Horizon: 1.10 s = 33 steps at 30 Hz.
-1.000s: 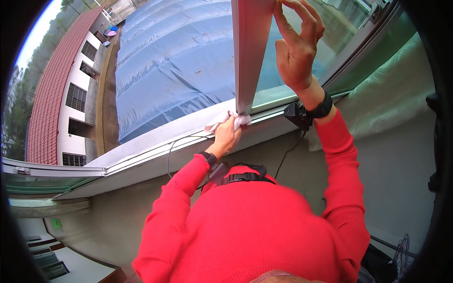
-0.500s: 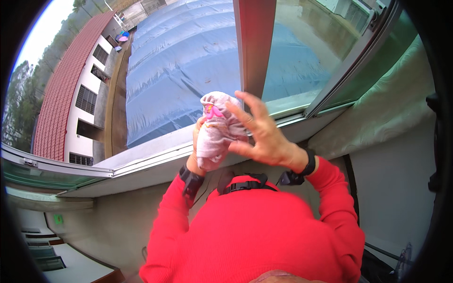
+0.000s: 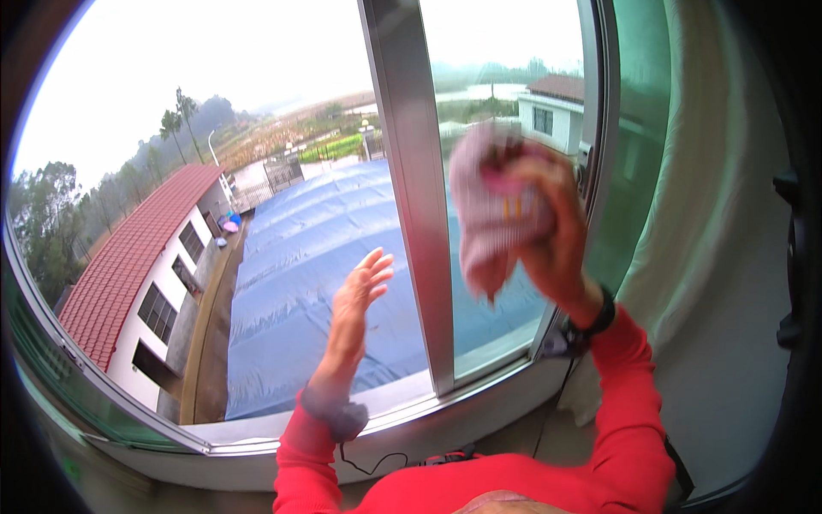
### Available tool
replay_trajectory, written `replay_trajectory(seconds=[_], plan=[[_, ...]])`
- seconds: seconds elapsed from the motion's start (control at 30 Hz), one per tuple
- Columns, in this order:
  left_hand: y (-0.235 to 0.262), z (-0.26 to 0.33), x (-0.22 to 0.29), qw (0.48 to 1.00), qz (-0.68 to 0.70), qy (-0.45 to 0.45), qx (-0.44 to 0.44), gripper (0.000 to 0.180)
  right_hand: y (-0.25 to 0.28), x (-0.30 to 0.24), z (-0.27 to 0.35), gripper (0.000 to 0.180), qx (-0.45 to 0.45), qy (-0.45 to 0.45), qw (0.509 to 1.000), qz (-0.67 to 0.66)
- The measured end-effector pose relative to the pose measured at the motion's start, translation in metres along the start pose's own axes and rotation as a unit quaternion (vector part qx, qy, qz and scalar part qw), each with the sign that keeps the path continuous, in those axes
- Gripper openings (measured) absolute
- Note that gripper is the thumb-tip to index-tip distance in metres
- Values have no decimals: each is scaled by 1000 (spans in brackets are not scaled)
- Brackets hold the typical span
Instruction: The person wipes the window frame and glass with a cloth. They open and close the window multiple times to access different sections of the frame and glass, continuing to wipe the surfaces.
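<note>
A pinkish cloth (image 3: pixel 501 206) with a bright pink patch is bunched in my right hand (image 3: pixel 556 227), which is raised in front of the right window pane (image 3: pixel 479 94). Motion smears the cloth and that hand a little; whether the cloth touches the glass I cannot tell. My left hand (image 3: pixel 355 295) is empty, fingers stretched out, left of the metal window post (image 3: pixel 411 171). Both wrists wear dark bands, and my sleeves are red.
A sliding window frame (image 3: pixel 604 111) stands at right, beside a pale curtain (image 3: pixel 685 171). The sill (image 3: pixel 385 398) runs below. Outside lie a blue tarpaulin (image 3: pixel 317 283) and a red-roofed white building (image 3: pixel 141 257). A thin black cable (image 3: pixel 377 469) hangs near my left arm.
The view has tilted up toward the horizon. My left hand has let go of the cloth; my right hand now holds it, raised up and to the right before the pane.
</note>
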State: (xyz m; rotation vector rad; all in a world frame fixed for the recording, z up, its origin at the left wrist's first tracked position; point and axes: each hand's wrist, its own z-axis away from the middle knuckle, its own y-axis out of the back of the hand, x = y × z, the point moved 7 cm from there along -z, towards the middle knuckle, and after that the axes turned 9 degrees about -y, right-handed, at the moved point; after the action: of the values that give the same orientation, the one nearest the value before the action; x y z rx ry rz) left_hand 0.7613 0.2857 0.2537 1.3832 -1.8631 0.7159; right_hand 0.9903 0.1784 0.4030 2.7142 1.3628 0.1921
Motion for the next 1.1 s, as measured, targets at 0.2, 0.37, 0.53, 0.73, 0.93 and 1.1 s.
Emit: replay_trajectory(seconds=[0.2,0.37,0.53,0.73,0.93,1.1], plan=[[-57,-53,-29,983,139,10,-120,91,-63,0,-82,74,-74,2,991,108],[-67,-44,-33,980,175,29,-85,95,-73,4,-77,65,-39,111,988,98],[-69,-44,-35,981,179,22,-75,92,-76,37,-182,73,-34,176,978,103],[-68,-44,-39,981,182,28,-68,90,-56,19,-353,51,35,157,981,106],[-71,-40,-36,974,213,42,-64,94,-62,21,-460,33,-36,48,977,206],[-71,-41,-30,972,210,20,-103,102,-94,5,-451,21,-134,75,893,422]])
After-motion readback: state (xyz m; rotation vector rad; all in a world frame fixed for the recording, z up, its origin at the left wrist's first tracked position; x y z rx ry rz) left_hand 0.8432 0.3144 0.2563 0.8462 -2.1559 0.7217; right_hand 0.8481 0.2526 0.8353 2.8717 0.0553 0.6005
